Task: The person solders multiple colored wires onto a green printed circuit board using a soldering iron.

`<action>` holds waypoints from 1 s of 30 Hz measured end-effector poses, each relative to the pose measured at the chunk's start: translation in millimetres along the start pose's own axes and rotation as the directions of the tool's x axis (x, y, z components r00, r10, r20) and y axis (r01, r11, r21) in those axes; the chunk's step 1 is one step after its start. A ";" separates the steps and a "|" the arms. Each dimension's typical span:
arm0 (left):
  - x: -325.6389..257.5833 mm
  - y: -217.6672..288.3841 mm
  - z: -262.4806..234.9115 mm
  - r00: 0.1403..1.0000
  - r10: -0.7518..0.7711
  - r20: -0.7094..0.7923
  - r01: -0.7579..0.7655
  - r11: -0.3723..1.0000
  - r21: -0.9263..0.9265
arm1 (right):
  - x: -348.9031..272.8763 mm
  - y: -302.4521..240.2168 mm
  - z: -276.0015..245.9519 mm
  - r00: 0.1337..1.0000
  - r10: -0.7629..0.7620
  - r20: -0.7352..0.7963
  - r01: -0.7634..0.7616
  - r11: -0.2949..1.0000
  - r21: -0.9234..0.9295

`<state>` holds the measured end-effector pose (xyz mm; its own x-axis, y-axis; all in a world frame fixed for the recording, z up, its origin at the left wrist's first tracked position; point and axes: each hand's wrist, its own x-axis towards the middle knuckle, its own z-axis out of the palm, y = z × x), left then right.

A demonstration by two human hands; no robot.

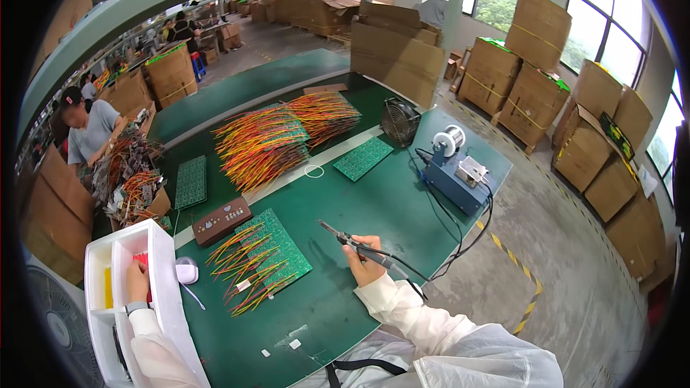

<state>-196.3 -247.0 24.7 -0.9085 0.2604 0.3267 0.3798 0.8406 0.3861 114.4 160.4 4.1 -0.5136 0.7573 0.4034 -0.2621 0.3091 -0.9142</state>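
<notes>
My right hand point(365, 261) grips a soldering iron point(349, 237) above the green mat, its tip pointing up and left and its black cable running right. At the left, my left hand point(137, 282) reaches into a compartment of the white foam box point(164, 244). Its fingers are closed at the red wires point(141, 259) there; the fingertips are partly hidden. Between the hands lies a green circuit board panel point(289, 250), with several red and yellow wires point(248, 262) fanned out from its left side.
Wired boards point(262, 144) are piled at the back, near a bare panel point(363, 159) and a black fan point(400, 121). The blue solder feeder point(453, 179) with its spool stands at the right edge. A brown case point(223, 221) lies behind the board. Another person point(93, 129) works at far left.
</notes>
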 end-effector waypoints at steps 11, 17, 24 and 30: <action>5.2 4.8 -3.2 0.990 -0.069 -0.120 0.061 0.996 -0.065 | -2.7 2.0 0.4 0.997 -0.083 0.002 0.083 0.995 -0.054; 4.3 4.0 -2.2 0.988 -0.030 -0.149 0.008 0.989 -0.145 | -2.7 5.3 0.7 0.997 -0.082 0.002 0.082 0.992 -0.097; 7.9 7.8 0.0 0.986 0.000 -0.165 -0.037 0.974 -0.225 | -0.9 4.0 1.3 0.996 -0.088 0.005 0.088 0.992 -0.095; 4.6 25.9 -6.8 0.970 0.052 -0.236 -0.100 0.976 -0.195 | 0.1 3.2 1.2 0.999 -0.041 0.010 0.042 0.996 -0.076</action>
<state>-189.4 -227.2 42.1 -0.8207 0.1844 0.5407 0.4951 0.7019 0.5121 112.6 160.7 1.3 -0.5105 0.7382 0.4410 -0.2202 0.3835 -0.8969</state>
